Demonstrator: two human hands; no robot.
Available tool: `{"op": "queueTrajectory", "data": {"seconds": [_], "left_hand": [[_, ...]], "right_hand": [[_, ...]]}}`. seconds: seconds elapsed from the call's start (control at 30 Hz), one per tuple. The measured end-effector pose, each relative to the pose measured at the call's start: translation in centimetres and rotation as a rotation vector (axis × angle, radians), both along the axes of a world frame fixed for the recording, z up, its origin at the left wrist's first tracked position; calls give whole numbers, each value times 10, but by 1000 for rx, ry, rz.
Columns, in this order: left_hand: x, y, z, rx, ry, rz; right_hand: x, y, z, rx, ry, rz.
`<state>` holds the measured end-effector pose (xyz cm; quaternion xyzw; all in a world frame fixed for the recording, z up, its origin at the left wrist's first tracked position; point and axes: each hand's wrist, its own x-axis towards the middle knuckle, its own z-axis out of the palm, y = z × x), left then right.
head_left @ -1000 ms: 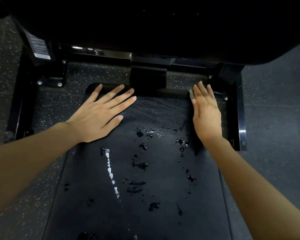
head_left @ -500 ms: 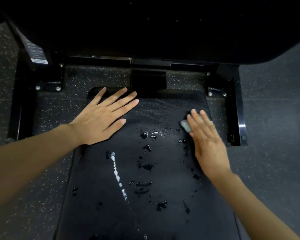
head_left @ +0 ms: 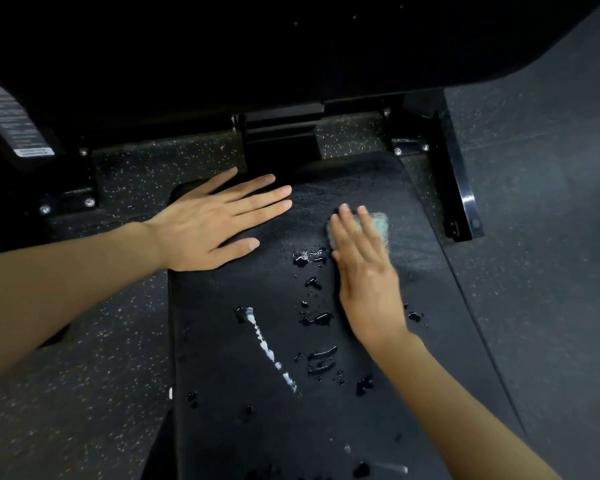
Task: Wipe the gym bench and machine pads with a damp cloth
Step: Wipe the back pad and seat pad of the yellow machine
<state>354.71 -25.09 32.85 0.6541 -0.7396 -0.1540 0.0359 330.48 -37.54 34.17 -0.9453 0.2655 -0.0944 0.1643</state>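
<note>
R hand (head_left: 364,271) flat on cloth (head_left: 378,225), fingers straight, pressing it to bench (head_left: 239,427) just beyond droplets (head_left: 317,318) — prob to mop them. L hand (head_left: 208,223) splayed flat on bench — bracing.

text watch | we've got one sticker (head_left: 10,116) on the black machine frame (head_left: 68,178), far left | red band on top, white strip at the bottom | print too blurred, we read nothing
</note>
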Motion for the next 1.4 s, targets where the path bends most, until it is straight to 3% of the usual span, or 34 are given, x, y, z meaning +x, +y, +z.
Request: {"op": "queueTrajectory", "data": {"seconds": [0.13, 0.33, 0.6, 0.8, 0.93, 1.1, 1.27, 1.4], "left_hand": [[0, -1, -2, -21, 3, -1], [1, -1, -1, -19, 1, 3], [0, -2, -1, -13, 21, 0], [4, -3, -2, -2, 61, -19], [5, -4, -1, -3, 71, -36], [4, -3, -1, -11, 24, -48], [4, -4, -1, 8, 40, -50], [6, -5, -1, 16, 66, -51]], "right_hand": [[1, 34, -3, -98, 65, 89], [-15, 3, -2, -45, 50, -13], [1, 4, 3, 115, -28, -393], [23, 62, -6, 135, -77, -193], [32, 100, -4, -35, 53, -87], [13, 76, -5, -33, 59, -56], [-11, 25, 8, 2, 77, -241], [6, 40, 6, 64, -10, -452]]}}
